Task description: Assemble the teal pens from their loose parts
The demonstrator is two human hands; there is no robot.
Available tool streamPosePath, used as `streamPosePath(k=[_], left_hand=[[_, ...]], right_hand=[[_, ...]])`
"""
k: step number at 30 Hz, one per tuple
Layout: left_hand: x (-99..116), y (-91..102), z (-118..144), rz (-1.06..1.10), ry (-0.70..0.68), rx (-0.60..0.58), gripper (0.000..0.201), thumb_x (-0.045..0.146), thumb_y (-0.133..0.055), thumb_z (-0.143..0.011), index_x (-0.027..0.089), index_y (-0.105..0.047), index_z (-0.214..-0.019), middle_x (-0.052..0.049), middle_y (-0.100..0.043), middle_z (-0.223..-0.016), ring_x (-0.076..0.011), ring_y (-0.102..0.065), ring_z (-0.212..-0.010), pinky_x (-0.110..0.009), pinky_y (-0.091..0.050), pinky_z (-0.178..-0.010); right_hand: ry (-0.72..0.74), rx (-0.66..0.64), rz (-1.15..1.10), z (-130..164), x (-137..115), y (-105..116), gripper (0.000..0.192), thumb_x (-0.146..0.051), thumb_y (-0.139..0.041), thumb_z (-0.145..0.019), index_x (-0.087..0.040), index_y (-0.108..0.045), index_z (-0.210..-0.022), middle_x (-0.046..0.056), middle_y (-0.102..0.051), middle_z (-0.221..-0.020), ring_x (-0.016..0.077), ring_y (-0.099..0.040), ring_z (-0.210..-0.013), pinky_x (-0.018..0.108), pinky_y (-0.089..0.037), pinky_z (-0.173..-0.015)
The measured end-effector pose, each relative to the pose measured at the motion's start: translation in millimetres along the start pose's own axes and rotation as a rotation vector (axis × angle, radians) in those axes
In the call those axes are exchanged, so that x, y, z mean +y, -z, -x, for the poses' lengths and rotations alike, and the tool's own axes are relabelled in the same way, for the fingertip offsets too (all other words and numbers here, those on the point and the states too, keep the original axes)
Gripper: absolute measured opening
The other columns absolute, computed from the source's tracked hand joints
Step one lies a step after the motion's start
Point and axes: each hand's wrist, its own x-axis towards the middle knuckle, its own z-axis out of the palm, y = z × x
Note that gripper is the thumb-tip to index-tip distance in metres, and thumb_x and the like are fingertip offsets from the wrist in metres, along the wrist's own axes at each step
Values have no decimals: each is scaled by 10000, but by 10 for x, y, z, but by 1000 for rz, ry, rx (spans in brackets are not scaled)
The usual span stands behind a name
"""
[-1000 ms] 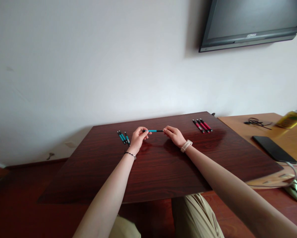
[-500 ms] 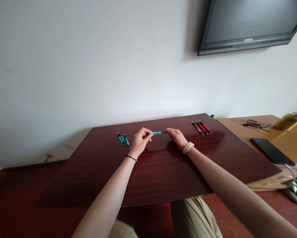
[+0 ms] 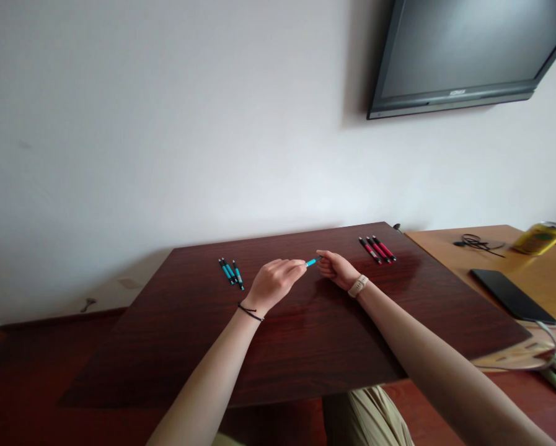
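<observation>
Between my two hands, above the dark wooden table (image 3: 305, 347), is a turquoise and black pen (image 3: 311, 262). My left hand (image 3: 278, 282) is closed around its left part, which the fingers hide. Fingers of my right hand (image 3: 336, 269) pinch the black end on the other side. Left of my hands lie several turquoise and black pens (image 3: 231, 273) close together on the table. Beyond my right hand, several red and black pens (image 3: 377, 249) rest side by side near the far right part of the tabletop.
A lighter wooden table (image 3: 449, 251) adjoins on the right. On it are a black phone-like slab (image 3: 510, 296) with a pale cable, a coiled black cord (image 3: 478, 243) and a yellow can (image 3: 540, 238). A television (image 3: 458, 56) hangs on the wall above.
My left hand has slid right along the pen and turned over it, covering more of it. The pen now tilts, its right end higher. My right hand has curled its fingers more. The view has shifted slightly.
</observation>
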Motion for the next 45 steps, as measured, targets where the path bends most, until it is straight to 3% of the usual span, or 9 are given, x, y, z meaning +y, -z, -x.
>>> streamPosePath(k=[5, 11, 16, 24, 28, 32, 34, 39, 45], left_hand=[[-239, -100, -42, 90, 177, 133, 265, 471, -725, -962, 247, -715, -1104, -38, -759, -857, -172, -641, -648, -286, -501, -644], [-513, -76, -27, 294, 309, 157, 309, 498, -717, -955, 189, -712, -948, -74, -775, -831, -165, -654, -663, -289, -530, -659], [-526, -81, 40, 191, 280, 120, 227, 433, -739, -947, 206, -725, -945, -69, -779, -846, -194, -707, -713, -321, -564, -708], [-394, -150, 58, -189, 36, 35, 68, 325, -749, -941, 311, -765, -1005, -32, -807, -941, -252, -759, -842, -339, -552, -794], [-412, -267, 67, -201, 101, -4, 99, 315, -780, -909, 302, -763, -1005, -24, -803, -890, -239, -745, -763, -329, -539, -739], [-475, -365, 72, -8, 272, 5, 134, 368, -743, -940, 245, -745, -993, -46, -818, -917, -236, -770, -832, -323, -562, -791], [-505, -386, 66, 143, 357, 0, 208, 404, -733, -944, 204, -724, -1002, -68, -817, -912, -227, -768, -822, -317, -574, -784], [-586, -367, 50, 373, 489, 50, 365, 498, -771, -904, 162, -680, -1015, -93, -810, -904, -192, -748, -753, -285, -578, -703], [-693, -352, 57, 362, 521, 111, 401, 514, -813, -864, 158, -650, -950, -69, -772, -826, -175, -731, -700, -257, -554, -634]], right_hand=[[193, 217, 181, -35, 50, -15, 565, -686, -654, -910, -256, -379, -670, -61, -294, -607, 119, -223, -522, 278, -196, -468], [382, 307, 607, -4, 40, -32, 590, -728, -519, -974, -237, -397, -671, -24, -381, -619, 154, -335, -594, 292, -284, -553], [389, 331, 666, -24, 54, -18, 566, -680, -510, -990, -229, -379, -674, -30, -340, -626, 150, -314, -615, 293, -285, -593], [337, 401, 629, -36, 73, 18, 560, -656, -541, -963, -235, -344, -651, -37, -323, -588, 144, -308, -584, 291, -269, -559], [383, 436, 615, -27, 72, -29, 562, -649, -550, -983, -231, -391, -643, -30, -378, -598, 147, -351, -584, 288, -310, -551], [402, 346, 492, -11, 80, -92, 407, -623, -577, -1001, -225, -629, -933, 10, -624, -801, 166, -543, -650, 277, -446, -579], [428, 267, 458, 4, 81, -119, 366, -563, -632, -990, -243, -630, -1167, 50, -704, -1036, 186, -647, -758, 301, -533, -655], [510, 76, 546, 57, 68, -192, 606, -434, -714, -963, -324, -488, -1514, 112, -571, -1494, 246, -694, -1100, 428, -620, -925], [547, -140, 791, 52, 109, -244, 724, -459, -802, -906, -343, -508, -1558, 112, -544, -1477, 275, -664, -1194, 483, -609, -1023]])
